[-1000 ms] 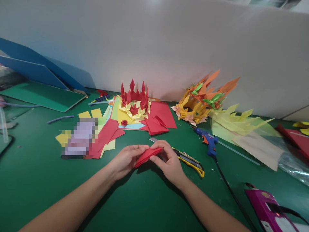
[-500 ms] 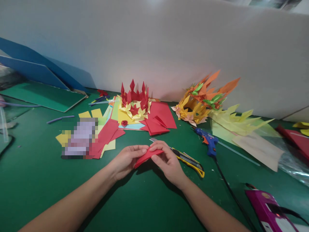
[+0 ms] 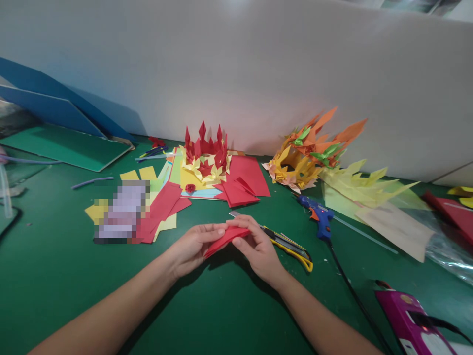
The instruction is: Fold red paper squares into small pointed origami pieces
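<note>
A folded piece of red paper point(image 3: 226, 239) is held between both hands, just above the green table. My left hand point(image 3: 194, 246) pinches its left side, thumb on top. On the right end, my right hand point(image 3: 256, 249) grips it with the thumb below and the fingers curled over the upper edge. Right behind my right hand lies a yellow-and-black utility knife point(image 3: 290, 249) with its blade out. Beyond the hands, folded red paper point(image 3: 240, 193) rests on the table near a red-and-yellow paper crown point(image 3: 207, 158).
An orange-and-yellow paper crown point(image 3: 295, 167) stands at the back right. Nearby lie a blue glue gun point(image 3: 320, 217) with a trailing cord and a magenta box point(image 3: 410, 315). Red paper strips point(image 3: 160, 209) and a pixelated object point(image 3: 123, 209) are on the left. A white wall point(image 3: 229, 74) closes the back.
The fingers of my right hand have shifted very slightly along the red paper's upper edge. Both hands keep their hold, and everything else is still.
</note>
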Tool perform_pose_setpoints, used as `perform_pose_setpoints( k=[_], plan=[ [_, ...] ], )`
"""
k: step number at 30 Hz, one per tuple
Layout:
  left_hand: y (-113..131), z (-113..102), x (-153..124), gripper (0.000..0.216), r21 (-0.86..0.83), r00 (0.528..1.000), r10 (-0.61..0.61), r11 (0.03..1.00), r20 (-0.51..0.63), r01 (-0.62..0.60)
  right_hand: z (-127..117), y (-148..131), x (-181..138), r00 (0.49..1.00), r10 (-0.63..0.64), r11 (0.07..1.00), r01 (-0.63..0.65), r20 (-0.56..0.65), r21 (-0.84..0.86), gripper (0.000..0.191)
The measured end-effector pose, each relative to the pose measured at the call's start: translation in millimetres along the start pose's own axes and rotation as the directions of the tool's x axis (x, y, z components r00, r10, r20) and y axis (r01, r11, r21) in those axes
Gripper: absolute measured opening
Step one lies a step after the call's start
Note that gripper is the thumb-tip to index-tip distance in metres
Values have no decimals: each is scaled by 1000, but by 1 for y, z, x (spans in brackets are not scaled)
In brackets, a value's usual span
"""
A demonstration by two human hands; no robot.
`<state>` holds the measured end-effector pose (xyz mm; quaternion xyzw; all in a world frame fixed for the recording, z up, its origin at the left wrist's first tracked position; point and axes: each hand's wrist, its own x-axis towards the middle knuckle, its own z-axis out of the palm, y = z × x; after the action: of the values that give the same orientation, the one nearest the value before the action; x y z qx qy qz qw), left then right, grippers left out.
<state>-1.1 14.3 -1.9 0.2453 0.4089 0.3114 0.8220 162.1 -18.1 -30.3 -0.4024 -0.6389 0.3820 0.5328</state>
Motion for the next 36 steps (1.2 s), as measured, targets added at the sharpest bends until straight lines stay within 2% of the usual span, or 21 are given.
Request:
perform_pose_setpoints(
  k=[4, 7, 10, 12, 15, 20, 27, 31, 36],
  plan=[
    [0, 1, -1, 16, 5, 1000, -3, 1000, 26, 3, -1, -2, -1, 1000, 9, 1000, -9, 15, -2, 26],
    [-1, 2, -1, 22, 50, 1000, 21, 999, -10, -20, -1, -3, 0, 1000, 16, 1000, -16, 12, 8, 25],
    [-4, 4, -1, 26, 152, 985, 154, 978, -72, -142, 0, -2, 0, 997, 47, 999, -45, -65, 25, 20],
    [-5, 6, -1, 29, 222, 955, 284, 940, -87, -259, 2, -1, 0, 988, 57, 998, -53, -143, 33, 14],
    [-7, 9, -2, 35, 264, 920, 383, 899, -83, -350, 4, -1, 0, 977, -9, 999, 2, -215, -32, 9],
    [-8, 14, -6, 35, 311, 954, 288, 917, -88, -248, 4, -5, 0, 965, -142, 971, 92, -222, -221, 15],
    [-12, 16, -6, 33, 243, 968, 219, 952, -124, -185, 4, -6, -1, 948, -245, 913, 155, -204, -377, 14],
    [-14, 17, -4, 35, 221, 963, 225, 957, -149, -189, 3, -8, -1, 928, -326, 857, 210, -179, -471, 14],
    [-15, 18, -4, 29, 256, 944, 290, 935, -154, -246, 4, -12, -1, 924, -342, 816, 203, -169, -541, 15]
  ],
)
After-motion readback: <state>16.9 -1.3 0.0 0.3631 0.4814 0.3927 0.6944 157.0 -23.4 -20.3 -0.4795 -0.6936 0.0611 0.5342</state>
